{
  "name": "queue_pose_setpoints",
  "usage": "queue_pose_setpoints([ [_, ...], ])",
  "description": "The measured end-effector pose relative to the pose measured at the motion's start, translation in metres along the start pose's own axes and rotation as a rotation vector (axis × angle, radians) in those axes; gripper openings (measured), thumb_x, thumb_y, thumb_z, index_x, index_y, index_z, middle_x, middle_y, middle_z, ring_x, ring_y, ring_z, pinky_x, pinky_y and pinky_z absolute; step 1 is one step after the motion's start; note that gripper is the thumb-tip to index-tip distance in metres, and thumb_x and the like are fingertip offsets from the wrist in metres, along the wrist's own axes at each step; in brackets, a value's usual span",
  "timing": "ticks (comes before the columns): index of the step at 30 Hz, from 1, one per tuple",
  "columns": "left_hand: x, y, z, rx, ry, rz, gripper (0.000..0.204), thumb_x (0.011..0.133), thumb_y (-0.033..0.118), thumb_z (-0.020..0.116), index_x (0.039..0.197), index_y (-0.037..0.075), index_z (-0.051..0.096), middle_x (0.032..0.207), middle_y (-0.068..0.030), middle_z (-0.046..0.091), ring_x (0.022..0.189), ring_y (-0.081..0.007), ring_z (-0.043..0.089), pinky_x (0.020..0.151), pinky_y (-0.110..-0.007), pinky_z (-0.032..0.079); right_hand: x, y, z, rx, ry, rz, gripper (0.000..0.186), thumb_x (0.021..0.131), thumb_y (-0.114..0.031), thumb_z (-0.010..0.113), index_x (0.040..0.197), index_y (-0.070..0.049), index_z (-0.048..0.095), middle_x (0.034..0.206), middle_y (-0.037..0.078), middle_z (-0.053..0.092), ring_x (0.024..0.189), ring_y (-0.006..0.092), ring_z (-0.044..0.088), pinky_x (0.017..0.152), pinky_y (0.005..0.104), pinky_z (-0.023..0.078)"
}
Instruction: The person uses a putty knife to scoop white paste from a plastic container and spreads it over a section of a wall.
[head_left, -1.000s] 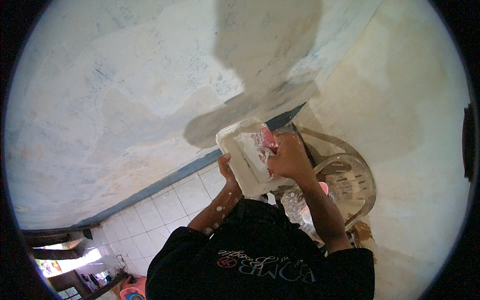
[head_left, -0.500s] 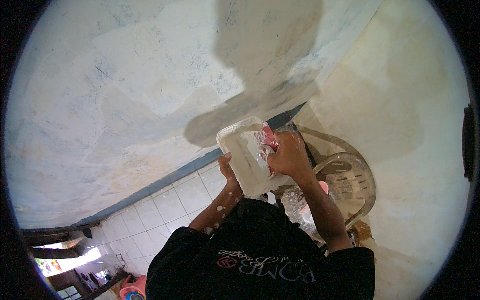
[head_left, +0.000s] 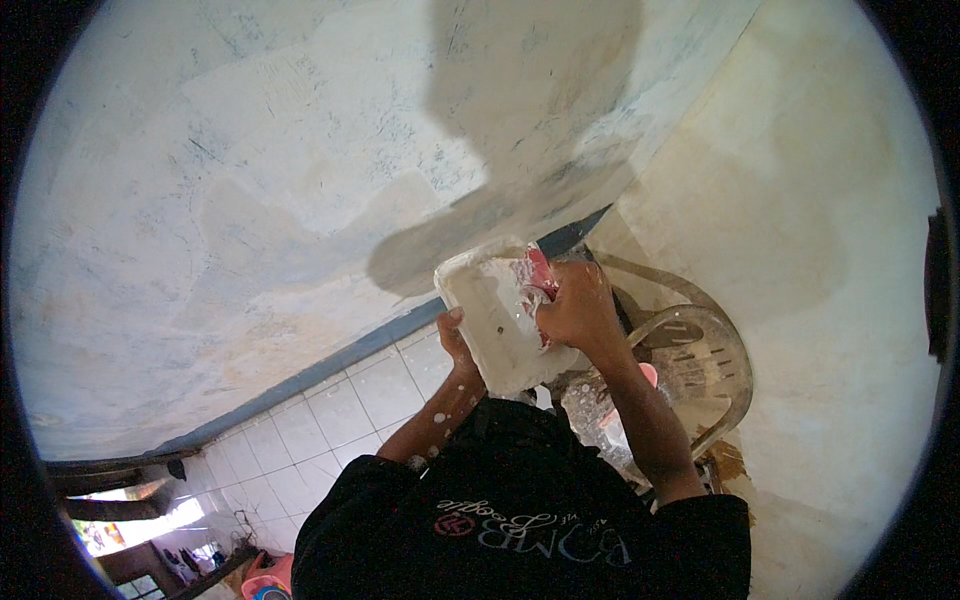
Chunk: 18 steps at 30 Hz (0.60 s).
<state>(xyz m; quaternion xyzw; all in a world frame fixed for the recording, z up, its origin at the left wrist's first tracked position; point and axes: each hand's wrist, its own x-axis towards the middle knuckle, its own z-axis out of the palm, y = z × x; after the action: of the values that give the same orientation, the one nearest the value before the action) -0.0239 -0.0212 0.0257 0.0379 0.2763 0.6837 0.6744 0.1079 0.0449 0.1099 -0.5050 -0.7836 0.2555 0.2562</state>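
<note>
My left hand [head_left: 455,342] holds a white rectangular tray [head_left: 490,320] from its lower left edge, thumb over the rim. The tray is smeared with white paste. My right hand [head_left: 575,305] grips a red-handled tool [head_left: 540,275] and presses it into the tray's right side; its working end is hidden in the paste. Both hands are raised in front of a patchy plastered wall [head_left: 300,200]. White specks dot my left forearm.
A paint-stained plastic chair [head_left: 690,345] stands below my right arm, with a clear plastic bag [head_left: 600,410] beside it. White floor tiles [head_left: 330,420] and a blue skirting strip [head_left: 320,365] run along the wall's foot. A second wall [head_left: 800,200] meets it at the corner.
The tray and both hands have hardly shifted; my right hand has worked the red-handled tool slightly within the tray.
</note>
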Motion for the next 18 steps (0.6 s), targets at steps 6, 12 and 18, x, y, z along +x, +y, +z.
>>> queue_pose_setpoints([
  [6,0.007,-0.008,-0.017,-0.085,-0.031,-0.018,0.077,0.066,0.049,0.051,0.130,0.007,0.042,0.120,-0.0145,0.051,0.110,-0.0319,0.049,0.095,-0.044,0.039,0.002,-0.011,-0.014,0.078,-0.106,0.107,0.022,0.058,-0.016,0.062,0.073,0.000,0.060,0.069,0.023,0.059,0.072,0.0425,0.058,0.068,0.0515,0.045],
  [12,0.005,-0.005,-0.011,-0.104,-0.021,-0.019,0.076,0.066,0.050,0.050,0.129,0.008,0.043,0.118,-0.0139,0.052,0.109,-0.0317,0.050,0.094,-0.043,0.040,-0.002,0.012,0.011,-0.064,0.041,-0.058,0.021,0.063,-0.017,0.066,0.072,0.001,0.059,0.065,0.022,0.057,0.063,0.0409,0.057,0.057,0.0440,0.044],
  [18,0.016,-0.014,-0.034,-0.081,0.033,-0.008,0.077,0.066,0.051,0.050,0.129,0.007,0.043,0.119,-0.0148,0.052,0.108,-0.0322,0.050,0.092,-0.044,0.042,0.003,0.006,0.001,0.011,-0.003,-0.020,0.022,0.062,-0.015,0.066,0.074,0.002,0.060,0.065,0.023,0.057,0.062,0.0411,0.057,0.057,0.0441,0.044],
])
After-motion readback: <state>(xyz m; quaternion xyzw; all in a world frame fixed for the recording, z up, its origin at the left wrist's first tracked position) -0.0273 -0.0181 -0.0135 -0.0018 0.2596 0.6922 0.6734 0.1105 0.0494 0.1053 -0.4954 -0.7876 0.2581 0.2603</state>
